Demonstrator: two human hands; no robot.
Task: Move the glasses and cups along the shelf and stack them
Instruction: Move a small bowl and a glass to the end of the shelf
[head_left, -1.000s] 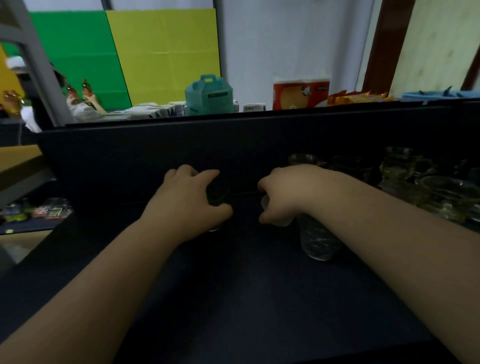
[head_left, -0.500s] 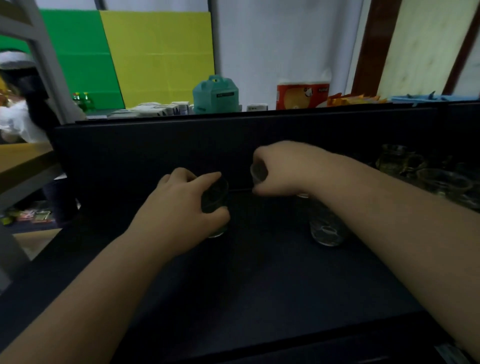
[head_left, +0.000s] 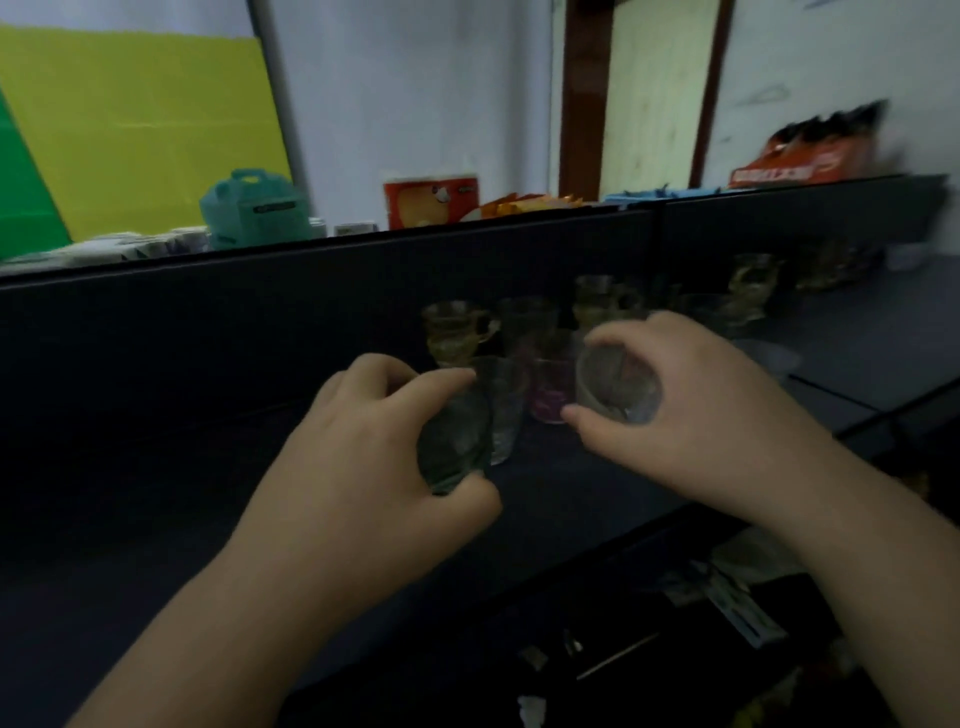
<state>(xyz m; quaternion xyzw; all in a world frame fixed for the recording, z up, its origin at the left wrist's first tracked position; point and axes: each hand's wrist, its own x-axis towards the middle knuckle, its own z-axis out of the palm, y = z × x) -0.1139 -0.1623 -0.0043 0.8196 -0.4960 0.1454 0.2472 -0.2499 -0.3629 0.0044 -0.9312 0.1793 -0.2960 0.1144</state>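
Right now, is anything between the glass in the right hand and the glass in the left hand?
Yes. A clear glass and a purple cup stand on the shelf between the right hand's glass and the left hand's glass.

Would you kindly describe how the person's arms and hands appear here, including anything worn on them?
Both forearms are bare as far as the picture shows: no sleeves, gloves, watch or bracelet. The left hand and right hand show no rings that I can make out, though the picture is dim and slightly blurred.
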